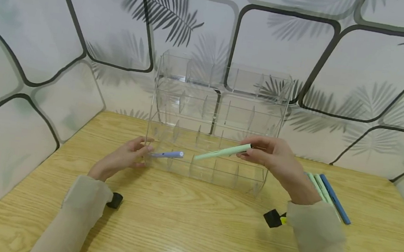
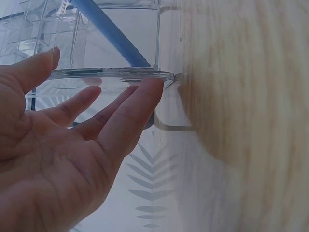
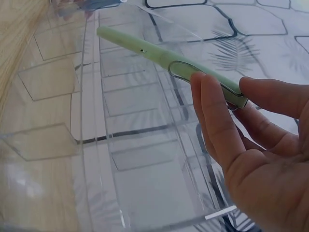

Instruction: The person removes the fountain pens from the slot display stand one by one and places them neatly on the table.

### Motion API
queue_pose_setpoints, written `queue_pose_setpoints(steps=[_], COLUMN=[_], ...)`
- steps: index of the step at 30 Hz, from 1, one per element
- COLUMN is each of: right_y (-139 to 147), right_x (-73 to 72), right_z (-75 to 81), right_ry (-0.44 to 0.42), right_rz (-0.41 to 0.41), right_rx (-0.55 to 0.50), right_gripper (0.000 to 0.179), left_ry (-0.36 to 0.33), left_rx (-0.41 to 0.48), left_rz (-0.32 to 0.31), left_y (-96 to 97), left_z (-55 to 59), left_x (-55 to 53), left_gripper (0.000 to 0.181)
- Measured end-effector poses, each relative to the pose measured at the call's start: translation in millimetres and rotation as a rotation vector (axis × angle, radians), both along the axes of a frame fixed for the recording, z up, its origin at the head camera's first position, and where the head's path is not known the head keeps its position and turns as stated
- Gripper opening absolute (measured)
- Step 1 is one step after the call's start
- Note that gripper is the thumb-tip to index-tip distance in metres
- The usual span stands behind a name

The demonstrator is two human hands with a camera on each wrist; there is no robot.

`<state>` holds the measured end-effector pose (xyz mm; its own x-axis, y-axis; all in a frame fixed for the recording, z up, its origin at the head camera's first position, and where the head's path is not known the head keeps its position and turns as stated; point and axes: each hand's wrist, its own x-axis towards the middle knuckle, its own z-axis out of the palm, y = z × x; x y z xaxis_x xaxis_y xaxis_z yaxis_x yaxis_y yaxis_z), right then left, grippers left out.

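Note:
A clear acrylic rack with tiers of small compartments stands on the table. My left hand is at its left side, fingertips touching the clear side panel. A blue-violet pen lies slanted in the lowest tier at the left end; in the left wrist view the blue pen is just beyond that panel. My right hand pinches a light green pen by its clip end, between thumb and fingers. The green pen is held tilted in front of the rack, its metal clip beside my fingers.
Right of the rack, several pens, light green ones and a dark blue one, lie side by side on the wooden table, partly behind my right forearm. A leaf-patterned wall covering rises behind the rack.

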<state>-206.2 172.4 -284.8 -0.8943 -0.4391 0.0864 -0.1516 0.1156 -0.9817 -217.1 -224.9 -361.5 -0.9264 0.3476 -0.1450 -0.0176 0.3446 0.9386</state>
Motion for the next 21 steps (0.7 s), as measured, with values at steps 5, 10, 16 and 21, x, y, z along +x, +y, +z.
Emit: queue_pose_setpoints(steps=[5,10,16,21], right_y=[16,31,51,69], right_x=[7.6,11.4,14.9,17.8], right_z=[3.2,3.2,1.4,0.1], right_ry=[0.022,0.019,0.018,0.026], right_rz=[-0.033,-0.082,-0.139,-0.17], right_rx=[-0.002,-0.036,-0.099,-0.153], right_gripper=[0.02,0.019,0.024,0.019], left_ry=[-0.003,-0.007,-0.018,-0.014], left_rx=[-0.001,-0.012,-0.027,-0.028], left_rz=[-0.003,-0.009,0.007,0.007], left_y=[-0.2,-1.3,-2.1,-1.9], left_z=[1.2,0.6,-1.1,-1.3], left_x=[0.8,1.2,0.0,-0.8], left_gripper=[0.058,0.06,0.06,0.06])
